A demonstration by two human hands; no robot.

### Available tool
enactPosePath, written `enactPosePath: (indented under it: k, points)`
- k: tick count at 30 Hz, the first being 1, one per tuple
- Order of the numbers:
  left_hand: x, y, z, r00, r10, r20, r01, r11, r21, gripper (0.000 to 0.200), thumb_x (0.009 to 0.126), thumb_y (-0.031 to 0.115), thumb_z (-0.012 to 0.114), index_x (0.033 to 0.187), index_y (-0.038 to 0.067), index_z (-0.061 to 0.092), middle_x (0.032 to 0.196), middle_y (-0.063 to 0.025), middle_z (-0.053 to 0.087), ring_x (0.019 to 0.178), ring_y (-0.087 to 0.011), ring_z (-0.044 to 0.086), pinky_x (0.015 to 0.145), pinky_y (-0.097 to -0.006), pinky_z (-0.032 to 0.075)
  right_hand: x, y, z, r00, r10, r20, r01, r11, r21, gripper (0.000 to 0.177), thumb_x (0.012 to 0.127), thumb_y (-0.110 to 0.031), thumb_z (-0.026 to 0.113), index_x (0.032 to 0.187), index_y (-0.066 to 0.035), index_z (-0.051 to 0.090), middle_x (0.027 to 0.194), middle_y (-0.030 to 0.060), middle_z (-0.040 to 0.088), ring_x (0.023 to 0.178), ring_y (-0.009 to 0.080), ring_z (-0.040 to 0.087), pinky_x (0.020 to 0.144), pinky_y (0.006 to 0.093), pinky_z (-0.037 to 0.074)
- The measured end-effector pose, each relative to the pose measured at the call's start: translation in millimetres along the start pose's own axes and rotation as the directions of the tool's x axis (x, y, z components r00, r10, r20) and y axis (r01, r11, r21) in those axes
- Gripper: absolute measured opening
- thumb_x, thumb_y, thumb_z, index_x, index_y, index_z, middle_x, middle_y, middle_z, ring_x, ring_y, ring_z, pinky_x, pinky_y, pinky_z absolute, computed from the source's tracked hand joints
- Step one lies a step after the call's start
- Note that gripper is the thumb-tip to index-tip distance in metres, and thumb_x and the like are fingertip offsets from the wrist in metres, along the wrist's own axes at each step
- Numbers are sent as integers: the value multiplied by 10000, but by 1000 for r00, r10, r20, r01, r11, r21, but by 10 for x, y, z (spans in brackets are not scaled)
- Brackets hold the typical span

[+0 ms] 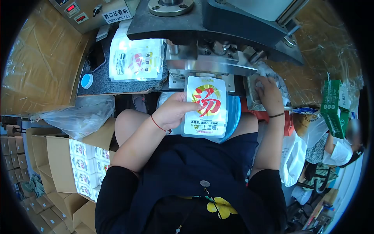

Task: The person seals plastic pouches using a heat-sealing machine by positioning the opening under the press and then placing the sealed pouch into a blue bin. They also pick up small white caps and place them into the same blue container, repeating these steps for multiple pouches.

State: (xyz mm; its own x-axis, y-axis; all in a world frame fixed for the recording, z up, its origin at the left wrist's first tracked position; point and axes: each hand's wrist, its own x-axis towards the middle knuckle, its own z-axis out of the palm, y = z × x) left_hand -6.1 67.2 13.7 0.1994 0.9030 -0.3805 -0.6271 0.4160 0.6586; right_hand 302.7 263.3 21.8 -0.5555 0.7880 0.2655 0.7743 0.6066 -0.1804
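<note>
A white pouch (206, 105) with red and yellow print is held upright by my left hand (175, 111), thumb across its front and fingers behind. Its top edge lies just below the metal bar (218, 65) of the sealing machine. Under the pouch, a blue rounded surface (235, 113) shows at its right side. My right hand (269, 91) reaches into a metal tray (253, 95) beside the machine, near crumpled clear plastic; its fingers are bent, and what they touch is too small to name. A stack of similar pouches (136, 60) lies on the dark worktop left of the machine.
A blue-and-white round cap (87, 81) and a dark phone (96, 58) lie on the left worktop. An open carton (58, 163) with packed pouches stands lower left. Plastic bags hang at both sides. Green boxes (331, 105) are at the right, near another person's arm (330, 144).
</note>
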Motion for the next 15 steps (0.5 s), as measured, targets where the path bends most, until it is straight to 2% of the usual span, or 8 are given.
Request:
enactPosePath:
  k: [4,7,8,9,10,12,14,15]
  points:
    - [1,-33,28,993,116,-15,-116,993,16,400,930,37,699,1303,-4,561,1180,-106,691,1026,-180,700,907,-357,586,1,-4,13,999,45,8,-46,997,66,244,907,-199,679,1124,-96,631,1082,196,649,936,418,664,771,491,543]
    - [7,143,-364,694,667,-270,-449,695,562,370,968,161,665,1248,4,482,1117,-111,615,931,-202,630,856,-364,540,-34,-41,57,994,48,-101,-44,998,41,208,940,-195,651,1105,-73,619,1038,203,665,921,421,665,744,483,541]
    - [-34,361,-561,411,899,-151,-339,305,890,430,968,164,619,1331,-11,468,1242,-213,564,1113,-321,592,989,-450,481,-58,-42,70,988,49,-150,-45,999,29,196,953,-194,639,1098,-65,614,1018,206,671,915,423,665,733,481,540]
    - [-205,631,-558,278,926,256,1,-266,964,593,946,196,642,1453,-5,409,1382,-294,482,1277,-447,488,1079,-528,391,-85,-48,51,984,85,-157,-79,996,39,192,963,-195,629,1101,-62,619,1002,207,676,901,418,668,721,472,538]
    - [-290,731,-710,455,836,305,272,-457,847,631,969,191,605,1526,21,363,1534,-310,364,1353,-506,415,1159,-548,309,-125,-64,9,979,120,-164,-113,992,51,189,973,-195,620,1103,-58,623,987,207,680,888,412,670,710,464,535]
    - [-360,549,-901,640,717,277,276,-551,788,628,959,186,605,1522,29,376,1574,-294,323,1366,-504,407,1144,-535,330,-188,-133,-118,964,134,-232,-120,990,74,187,989,-185,596,1111,-48,633,963,207,687,864,395,675,697,445,531]
    - [-511,379,-838,722,633,279,231,-600,766,570,941,207,646,1460,37,482,1500,-278,454,1309,-481,487,1084,-516,405,-283,-282,-271,931,104,-350,-74,993,97,193,1000,-165,567,1122,-36,644,946,206,693,843,374,679,693,425,527]
    - [-584,325,-874,688,683,245,166,-476,864,528,938,192,659,1423,36,521,1421,-266,518,1277,-453,525,1055,-500,431,-323,-345,-314,935,142,-326,-75,975,209,197,995,-149,558,1124,-31,648,957,205,695,835,368,678,701,418,527]
